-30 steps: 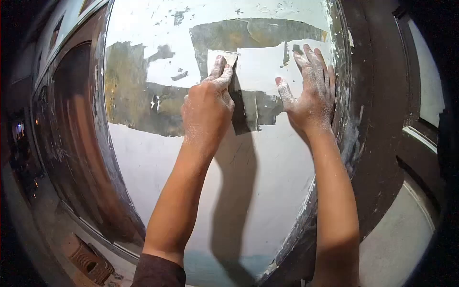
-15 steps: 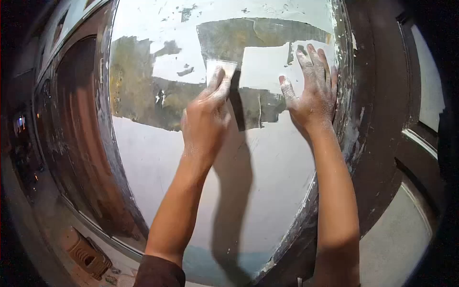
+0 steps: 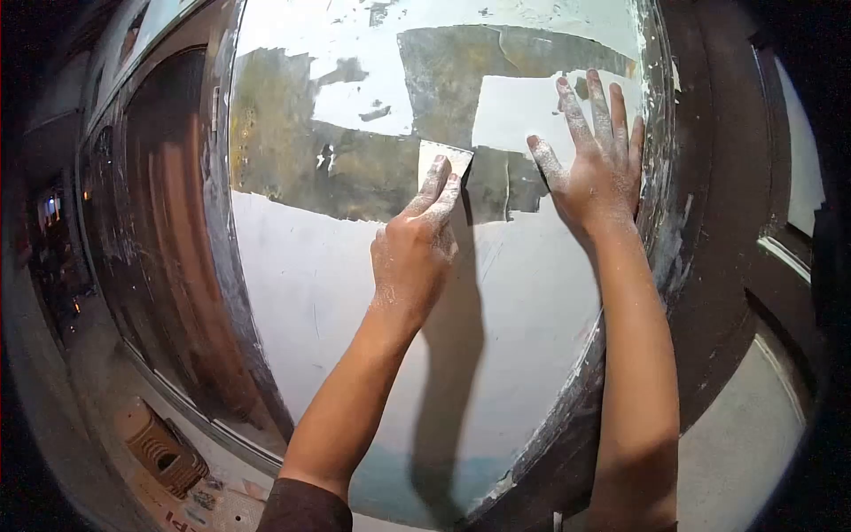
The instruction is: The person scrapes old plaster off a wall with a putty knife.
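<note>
The scraper (image 3: 455, 160) is held in the left fingers (image 3: 433, 182), its edge beyond their tips; right fingers (image 3: 600, 111) spread wide.

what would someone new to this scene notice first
Probably the dusty left hand in the middle, pinching a white, flat-edged tool against the wall. Next, the right hand, fingers spread on the wall's upper right, and the ragged grey-brown patches across its upper half.

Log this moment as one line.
Left hand: pinching white scraper at wall | Right hand: spread on wall | Surface: grey patches amid white
</note>
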The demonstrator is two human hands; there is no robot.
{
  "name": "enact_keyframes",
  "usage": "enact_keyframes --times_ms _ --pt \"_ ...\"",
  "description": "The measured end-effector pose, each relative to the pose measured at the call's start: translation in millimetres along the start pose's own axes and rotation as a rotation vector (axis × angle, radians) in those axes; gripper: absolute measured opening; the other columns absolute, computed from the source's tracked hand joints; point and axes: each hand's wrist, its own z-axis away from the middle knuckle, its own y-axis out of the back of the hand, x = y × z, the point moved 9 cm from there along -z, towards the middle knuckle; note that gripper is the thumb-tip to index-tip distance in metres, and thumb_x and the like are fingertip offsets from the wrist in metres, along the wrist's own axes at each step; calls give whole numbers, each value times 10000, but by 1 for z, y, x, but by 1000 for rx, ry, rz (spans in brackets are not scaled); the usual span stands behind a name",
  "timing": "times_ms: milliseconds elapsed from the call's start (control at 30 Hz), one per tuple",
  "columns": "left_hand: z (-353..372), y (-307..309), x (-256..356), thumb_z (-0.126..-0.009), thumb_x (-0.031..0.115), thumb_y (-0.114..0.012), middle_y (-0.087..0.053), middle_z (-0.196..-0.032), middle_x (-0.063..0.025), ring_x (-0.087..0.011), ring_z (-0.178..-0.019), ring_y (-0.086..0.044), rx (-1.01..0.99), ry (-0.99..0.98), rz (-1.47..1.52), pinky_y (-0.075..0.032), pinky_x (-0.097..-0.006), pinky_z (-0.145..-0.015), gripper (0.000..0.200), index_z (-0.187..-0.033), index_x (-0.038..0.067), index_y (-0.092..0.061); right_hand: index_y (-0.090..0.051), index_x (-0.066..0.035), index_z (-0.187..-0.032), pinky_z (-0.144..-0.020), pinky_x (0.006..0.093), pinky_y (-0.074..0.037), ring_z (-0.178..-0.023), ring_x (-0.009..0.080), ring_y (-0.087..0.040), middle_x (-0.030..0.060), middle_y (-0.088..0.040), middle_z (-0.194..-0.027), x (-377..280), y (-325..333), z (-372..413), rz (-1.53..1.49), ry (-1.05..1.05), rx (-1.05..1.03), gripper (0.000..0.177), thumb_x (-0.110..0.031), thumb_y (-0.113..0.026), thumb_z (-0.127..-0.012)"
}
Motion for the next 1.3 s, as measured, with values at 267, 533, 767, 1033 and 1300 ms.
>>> enact_keyframes --times_ms 267,533,767,1033,1300 --pt "-6 -6 -2 -893 -42 -597 -609 -1480 -39 -318 -1112 -721 -74 69 -71 -595 -368 -896 476 -1327 114 -715 -379 -321 -1635 -1291 598 -110 -1606 307 -191 47 -262 -1737 1 0 0 1 8 10 772 -658 -567 -966" --pt "-10 -12 -12 -807 -30 -600 -536 -1560 43 -333 -1106 -714 -64 60 4 -606 -441 -871 673 -1428 221 -656 -359 -326 -1643 -1294 601 -113 -1613 311 -175 49 -255 -1740 -1 0 1 17 12 11 760 -645 -550 -980" --pt "-15 -7 -4 -836 -37 -607 -578 -1518 23 -325 -1087 -724 -47 47 -31 -605 -417 -878 615 -1398 205 -675 -355 -329 -1644 -1292 614 -94 -1612 311 -170 42 -245 -1741 0 -3 1 4 6 20 771 -660 -549 -976" --pt "-22 -10 -7 -817 -31 -623 -552 -1545 34 -356 -1032 -732 -23 11 -13 -617 -443 -869 649 -1415 217 -660 -361 -323 -1643 -1293 609 -103 -1611 306 -174 46 -259 -1736 0 -1 1 8 11 31 779 -653 -568 -968" --pt "-28 -8 -3 -850 -7 -608 -565 -1528 40 -367 -991 -734 -17 2 -61 -622 -474 -843 578 -1395 180 -664 -384 -334 -1631 -1291 615 -99 -1611 310 -171 37 -251 -1738 2 -3 0 -29 -4 16 776 -650 -594 -955"
